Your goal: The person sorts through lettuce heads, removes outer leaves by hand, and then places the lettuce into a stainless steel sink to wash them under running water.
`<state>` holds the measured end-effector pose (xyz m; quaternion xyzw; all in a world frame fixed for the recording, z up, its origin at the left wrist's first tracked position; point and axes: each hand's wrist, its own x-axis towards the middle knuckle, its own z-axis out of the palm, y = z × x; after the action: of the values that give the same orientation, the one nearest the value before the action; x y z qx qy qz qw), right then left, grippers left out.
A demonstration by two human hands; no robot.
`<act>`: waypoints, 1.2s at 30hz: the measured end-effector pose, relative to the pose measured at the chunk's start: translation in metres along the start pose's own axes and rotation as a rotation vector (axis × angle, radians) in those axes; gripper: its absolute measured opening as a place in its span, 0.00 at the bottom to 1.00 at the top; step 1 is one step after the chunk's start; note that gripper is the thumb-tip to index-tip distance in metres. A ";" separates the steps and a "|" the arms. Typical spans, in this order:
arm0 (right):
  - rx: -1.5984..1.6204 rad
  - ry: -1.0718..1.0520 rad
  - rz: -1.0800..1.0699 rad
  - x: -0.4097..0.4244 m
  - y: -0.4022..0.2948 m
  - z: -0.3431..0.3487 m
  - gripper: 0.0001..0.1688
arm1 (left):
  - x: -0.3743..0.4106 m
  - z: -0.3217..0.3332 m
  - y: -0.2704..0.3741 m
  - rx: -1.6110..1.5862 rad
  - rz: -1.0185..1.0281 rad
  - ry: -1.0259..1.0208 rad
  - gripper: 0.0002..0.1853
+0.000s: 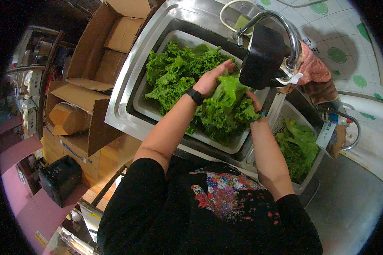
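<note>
In the left sink basin, a pale plastic tub (pixel 141 105) holds a heap of curly green leaf lettuce (pixel 175 67). My left hand (pixel 212 78), a black band at its wrist, reaches over the heap with its fingers stretched out along a bunch of lettuce (pixel 225 105). On that bunch's other side is my right hand (pixel 255 101), with a dark green band at the wrist; leaves hide part of its fingers. The bunch lies between my two hands, above the tub. More lettuce (pixel 298 146) fills a pale perforated basket (pixel 279 119) on the right.
A curved chrome faucet (pixel 293 32) and a black object (pixel 261 57) hang over the tub's right side. Reddish cloth (pixel 312 67) wraps around near the spout. Open cardboard boxes (pixel 99 124) stand left of the steel sink rim (pixel 121 108). A metal counter (pixel 344 197) lies at right.
</note>
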<state>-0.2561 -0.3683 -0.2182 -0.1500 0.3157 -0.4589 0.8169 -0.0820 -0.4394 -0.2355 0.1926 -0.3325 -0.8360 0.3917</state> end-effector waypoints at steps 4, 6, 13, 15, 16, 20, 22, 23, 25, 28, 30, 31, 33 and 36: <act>-0.085 0.062 0.116 0.003 0.008 0.004 0.23 | -0.007 0.025 0.018 0.414 -0.001 -0.055 0.30; -0.093 0.068 0.148 0.004 0.014 -0.006 0.24 | -0.007 0.026 0.018 0.530 0.003 -0.059 0.30; 0.120 0.148 0.006 -0.007 0.017 0.014 0.31 | -0.016 -0.001 0.003 0.783 0.138 -0.046 0.26; 0.101 0.118 0.004 -0.007 0.017 0.004 0.30 | -0.022 -0.004 -0.006 0.812 0.140 -0.099 0.25; 0.053 0.096 0.010 -0.006 0.015 0.002 0.30 | -0.023 -0.001 -0.011 0.793 0.185 -0.070 0.23; 0.025 -0.044 0.159 0.001 0.018 0.002 0.28 | -0.010 0.001 -0.016 0.695 0.239 0.098 0.23; 0.010 0.015 0.149 0.001 0.024 0.008 0.24 | -0.001 0.003 -0.009 0.433 0.272 0.124 0.23; 0.003 0.045 0.144 0.001 0.027 0.011 0.23 | 0.002 0.005 -0.006 0.350 0.280 0.127 0.22; -0.031 0.078 0.191 0.009 0.029 0.006 0.22 | 0.006 -0.001 -0.010 0.317 0.222 0.028 0.23; -0.012 -0.013 0.154 0.014 0.030 -0.010 0.20 | 0.005 -0.002 -0.012 0.437 0.157 -0.031 0.25; 0.051 -0.081 0.070 0.017 0.034 -0.019 0.20 | 0.005 -0.001 -0.012 0.573 0.122 -0.043 0.26; 0.028 -0.025 0.052 0.020 0.033 -0.024 0.21 | 0.004 -0.001 -0.012 0.630 0.112 -0.032 0.27; -0.014 0.083 0.022 0.028 0.031 -0.030 0.21 | 0.001 -0.006 -0.013 0.746 0.091 -0.004 0.27; 0.097 0.180 0.114 0.019 0.024 0.002 0.24 | -0.003 -0.005 -0.020 0.581 0.061 0.051 0.29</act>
<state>-0.2324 -0.3718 -0.2368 -0.0504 0.3733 -0.4382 0.8162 -0.0873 -0.4300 -0.2529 0.3077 -0.5536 -0.6886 0.3532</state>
